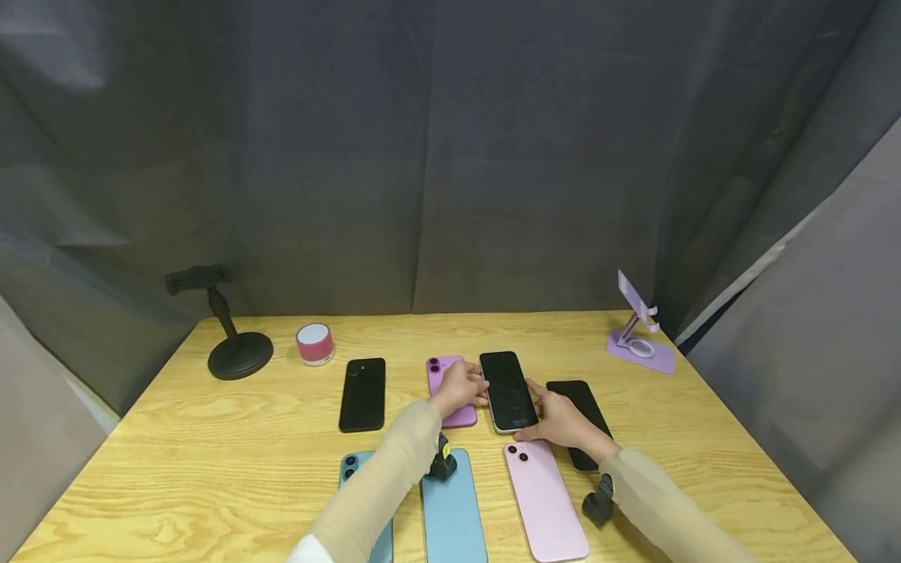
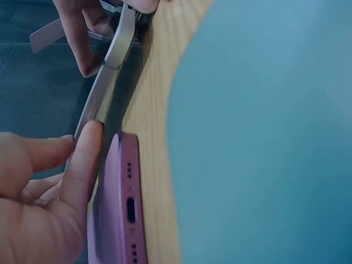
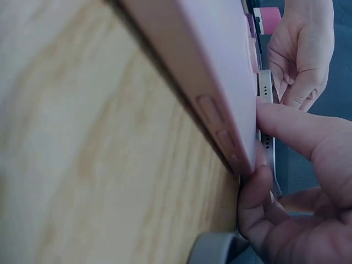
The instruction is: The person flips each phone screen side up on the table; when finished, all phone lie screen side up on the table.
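A smartphone (image 1: 508,391) with a dark screen facing up and a silver edge is held between both hands near the middle of the table. My left hand (image 1: 459,389) pinches its left edge, thumb on one face and a finger on the other in the left wrist view. At the lower right corner, my right hand (image 1: 563,420) grips it with thumb and fingers. Beneath the left hand lies a purple phone (image 1: 461,417), camera side up. A light pink phone (image 1: 545,500) lies just below the right hand, and a black phone (image 1: 580,399) is partly covered by that hand.
Two blue phones (image 1: 454,516) lie at the front, one partly under the left sleeve. Another black phone (image 1: 362,395) is left of centre. Behind stand a pink round speaker (image 1: 314,345), a black stand (image 1: 241,356) and a lilac phone stand (image 1: 640,353). Dark curtains (image 1: 422,156) enclose the table.
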A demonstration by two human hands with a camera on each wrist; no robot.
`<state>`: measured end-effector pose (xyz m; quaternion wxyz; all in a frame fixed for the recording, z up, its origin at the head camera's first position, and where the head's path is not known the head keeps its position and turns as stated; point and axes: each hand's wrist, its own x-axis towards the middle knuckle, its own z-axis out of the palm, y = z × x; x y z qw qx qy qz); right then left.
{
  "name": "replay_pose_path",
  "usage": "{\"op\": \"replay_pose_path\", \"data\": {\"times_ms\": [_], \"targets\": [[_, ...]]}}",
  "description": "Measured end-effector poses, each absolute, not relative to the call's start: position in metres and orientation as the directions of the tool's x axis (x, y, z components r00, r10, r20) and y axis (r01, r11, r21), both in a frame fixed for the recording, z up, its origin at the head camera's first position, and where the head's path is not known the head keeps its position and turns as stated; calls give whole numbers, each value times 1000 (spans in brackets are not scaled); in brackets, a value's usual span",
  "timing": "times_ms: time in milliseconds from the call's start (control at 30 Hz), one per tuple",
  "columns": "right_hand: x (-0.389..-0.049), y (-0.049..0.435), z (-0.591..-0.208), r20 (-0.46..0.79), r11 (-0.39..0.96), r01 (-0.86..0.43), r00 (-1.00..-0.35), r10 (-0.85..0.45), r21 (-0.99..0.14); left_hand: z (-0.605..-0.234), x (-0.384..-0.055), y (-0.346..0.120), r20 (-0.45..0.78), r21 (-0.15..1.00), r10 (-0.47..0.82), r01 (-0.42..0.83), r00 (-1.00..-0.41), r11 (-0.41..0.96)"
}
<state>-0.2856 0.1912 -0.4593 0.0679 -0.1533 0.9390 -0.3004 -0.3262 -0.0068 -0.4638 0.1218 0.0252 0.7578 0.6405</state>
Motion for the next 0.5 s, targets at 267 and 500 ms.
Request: {"op": "replay_pose_path", "data": {"times_ms": [267, 500], "targets": [[-287, 191, -458, -62, 774, -211, -950, -307, -597, -462, -323, -3, -131, 977, 163, -99, -978, 189], [-287, 191, -459, -70, 761, -178, -957, -280, -624, -462, -322, 0, -126, 956, 165, -76, -978, 282]]}}
